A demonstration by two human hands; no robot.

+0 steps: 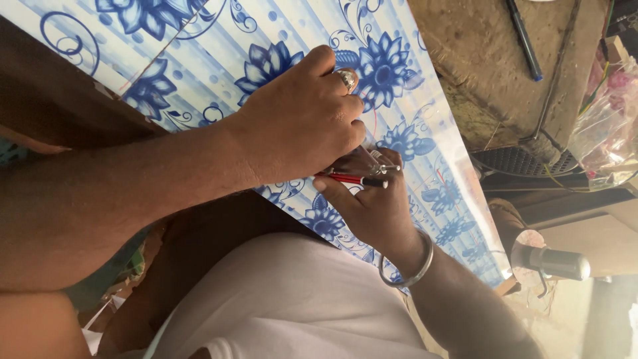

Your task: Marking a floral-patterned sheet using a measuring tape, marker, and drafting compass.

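Under the left hand (302,119) lies a sheet (199,60) — white and blue, with big blue flowers. That hand is pressed flat on it, fingers curled, a ring on one finger. Just past its fingertips the right hand (375,206) pinches a red pen (352,178), tip down on the sheet. A bangle (415,262) sits on that wrist. The sheet looks thin, smooth and a bit bendy — likely slippery, so hold it down flat near the pen. Far right lies a dark pen (525,40).
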